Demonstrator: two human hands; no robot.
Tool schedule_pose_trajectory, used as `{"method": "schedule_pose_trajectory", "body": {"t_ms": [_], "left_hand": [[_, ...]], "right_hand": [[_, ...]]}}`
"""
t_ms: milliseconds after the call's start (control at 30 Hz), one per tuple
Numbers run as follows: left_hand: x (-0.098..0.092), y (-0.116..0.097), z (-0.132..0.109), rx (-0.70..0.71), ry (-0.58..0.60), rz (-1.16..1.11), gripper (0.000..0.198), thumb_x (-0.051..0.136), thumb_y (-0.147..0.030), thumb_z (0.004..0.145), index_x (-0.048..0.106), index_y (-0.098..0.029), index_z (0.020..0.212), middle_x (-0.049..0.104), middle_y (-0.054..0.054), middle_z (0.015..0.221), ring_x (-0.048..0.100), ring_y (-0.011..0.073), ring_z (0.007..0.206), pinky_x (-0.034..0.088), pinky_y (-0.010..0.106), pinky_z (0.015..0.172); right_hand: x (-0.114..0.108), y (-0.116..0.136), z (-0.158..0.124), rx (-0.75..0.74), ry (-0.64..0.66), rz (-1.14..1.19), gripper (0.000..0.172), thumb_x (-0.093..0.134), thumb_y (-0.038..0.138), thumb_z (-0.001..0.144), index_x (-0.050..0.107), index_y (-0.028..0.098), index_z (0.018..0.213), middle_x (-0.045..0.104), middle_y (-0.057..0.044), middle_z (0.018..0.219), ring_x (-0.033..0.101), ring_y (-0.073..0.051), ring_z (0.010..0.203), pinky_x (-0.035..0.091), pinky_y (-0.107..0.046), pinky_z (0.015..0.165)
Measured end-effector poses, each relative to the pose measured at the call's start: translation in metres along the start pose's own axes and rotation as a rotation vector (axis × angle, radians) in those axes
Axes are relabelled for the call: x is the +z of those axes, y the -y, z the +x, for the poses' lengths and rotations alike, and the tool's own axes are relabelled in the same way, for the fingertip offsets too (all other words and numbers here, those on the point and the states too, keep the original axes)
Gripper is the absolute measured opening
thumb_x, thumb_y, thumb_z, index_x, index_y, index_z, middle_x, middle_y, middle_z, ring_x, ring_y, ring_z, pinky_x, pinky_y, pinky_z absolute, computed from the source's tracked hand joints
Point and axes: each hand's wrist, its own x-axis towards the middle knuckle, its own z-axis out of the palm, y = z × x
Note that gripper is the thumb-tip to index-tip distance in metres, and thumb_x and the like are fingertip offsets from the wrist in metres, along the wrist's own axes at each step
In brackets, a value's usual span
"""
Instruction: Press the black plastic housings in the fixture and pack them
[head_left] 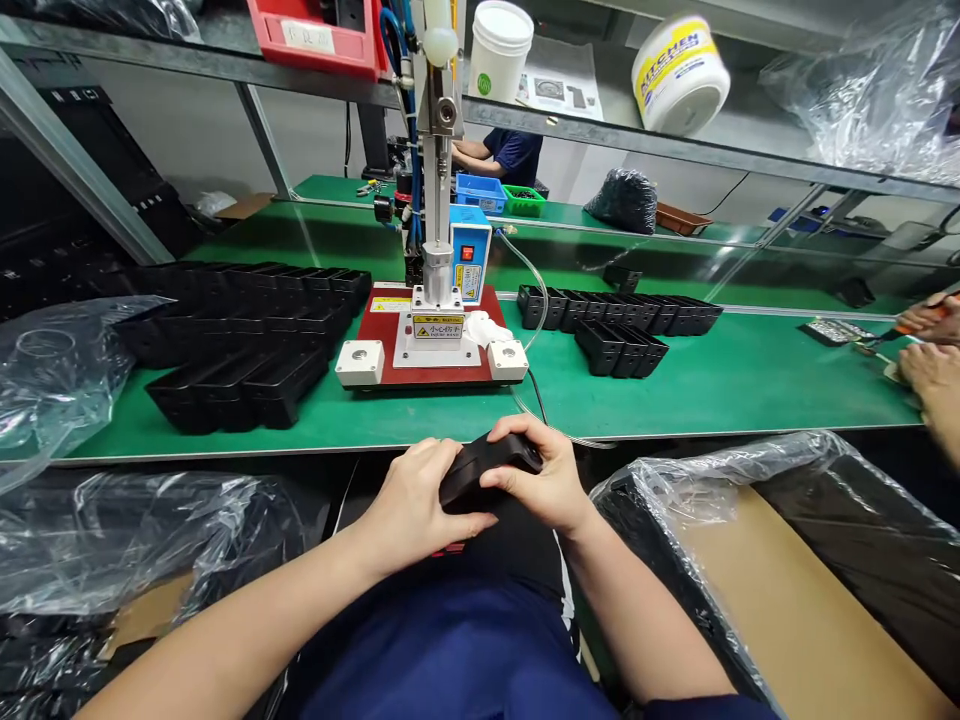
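Left hand (pixel 415 500) and right hand (pixel 541 478) are together gripping a black plastic housing (pixel 480 468) over the lap, just short of the near edge of the green bench (pixel 735 380), where a small pneumatic press (pixel 437 300) is standing between rows of black moulded parts (pixel 247 330).

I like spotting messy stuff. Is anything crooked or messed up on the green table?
Nothing is spilled or broken. Both hands hold one black part in front of the press. The black parts on the right sit in uneven rows, a few poking forward.
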Motion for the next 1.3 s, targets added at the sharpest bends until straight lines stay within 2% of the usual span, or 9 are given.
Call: {"method": "schedule_pose_trajectory", "body": {"t_ms": [167,267,467,567,733,867,1033,1200,1300], "left_hand": [[0.011,0.015,0.003,-0.008,-0.001,-0.008,0.049,0.073,-0.055,0.068,0.052,-0.018,0.093,0.055,0.002,0.083,0.052,0.0201,0.079,0.042,0.033,0.069],[0.018,0.016,0.005,-0.04,-0.038,0.048,0.047,0.076,-0.049,0.067,0.05,-0.019,0.091,0.056,0.002,0.085,0.053,0.0215,0.081,0.043,0.036,0.072],[0.03,0.005,0.007,-0.08,-0.157,0.062,0.043,0.078,-0.04,0.064,0.046,-0.019,0.083,0.054,0.003,0.08,0.053,0.0221,0.079,0.043,0.037,0.071],[0.031,0.002,0.008,-0.098,-0.17,0.037,0.039,0.076,-0.041,0.068,0.047,-0.019,0.083,0.054,0.004,0.082,0.053,0.0222,0.079,0.043,0.035,0.068],[0.027,0.0,0.006,-0.042,-0.155,-0.003,0.019,0.058,-0.036,0.084,0.049,-0.02,0.085,0.056,0.004,0.082,0.052,0.0211,0.081,0.042,0.035,0.072],[0.027,-0.001,0.005,-0.049,-0.109,-0.044,0.018,0.053,-0.037,0.087,0.049,-0.02,0.086,0.058,0.005,0.086,0.052,0.0216,0.084,0.042,0.036,0.074],[0.03,-0.003,0.007,-0.061,-0.133,-0.108,0.019,0.054,-0.038,0.086,0.05,-0.02,0.087,0.058,0.006,0.086,0.054,0.0219,0.085,0.042,0.035,0.073],[0.033,-0.004,0.011,-0.241,-0.055,-0.241,0.03,0.063,-0.045,0.079,0.049,-0.019,0.081,0.055,0.002,0.079,0.052,0.0185,0.076,0.041,0.032,0.069],[0.034,-0.002,0.014,-0.4,0.013,-0.517,0.042,0.075,-0.045,0.067,0.05,-0.017,0.087,0.057,0.001,0.079,0.053,0.0174,0.075,0.043,0.031,0.068]], "right_hand": [[-0.001,-0.013,0.0,0.077,-0.011,0.016,0.031,0.082,0.036,0.068,0.065,0.022,0.091,0.063,0.001,0.086,0.058,-0.015,0.08,0.046,-0.027,0.073],[0.0,-0.013,-0.002,0.112,-0.012,0.018,0.034,0.077,0.038,0.073,0.065,0.024,0.101,0.062,0.0,0.095,0.057,-0.016,0.086,0.046,-0.028,0.077],[0.012,-0.016,-0.008,0.133,-0.21,-0.029,0.021,0.065,0.034,0.081,0.065,0.024,0.099,0.06,0.001,0.089,0.054,-0.015,0.081,0.043,-0.026,0.074],[0.014,-0.024,-0.009,0.125,-0.266,0.019,0.017,0.061,0.03,0.083,0.066,0.024,0.097,0.06,0.001,0.091,0.054,-0.015,0.081,0.042,-0.026,0.075],[0.014,-0.031,-0.01,0.168,-0.31,0.119,0.019,0.059,0.03,0.081,0.068,0.022,0.095,0.06,-0.001,0.089,0.052,-0.017,0.079,0.041,-0.028,0.071],[0.013,-0.028,-0.01,0.178,-0.318,0.134,0.02,0.06,0.03,0.079,0.069,0.021,0.094,0.06,-0.002,0.09,0.052,-0.018,0.079,0.041,-0.028,0.071],[0.011,-0.025,-0.012,0.161,-0.317,0.115,0.019,0.059,0.028,0.08,0.07,0.023,0.095,0.062,-0.002,0.09,0.052,-0.017,0.077,0.043,-0.028,0.071],[0.009,-0.025,-0.006,0.194,-0.305,0.12,0.018,0.065,0.032,0.081,0.068,0.024,0.097,0.062,-0.001,0.09,0.054,-0.015,0.079,0.044,-0.026,0.075],[0.008,-0.025,-0.002,0.281,-0.219,0.309,0.041,0.067,0.045,0.081,0.06,0.024,0.116,0.063,-0.003,0.097,0.059,-0.018,0.085,0.048,-0.029,0.077]]}}
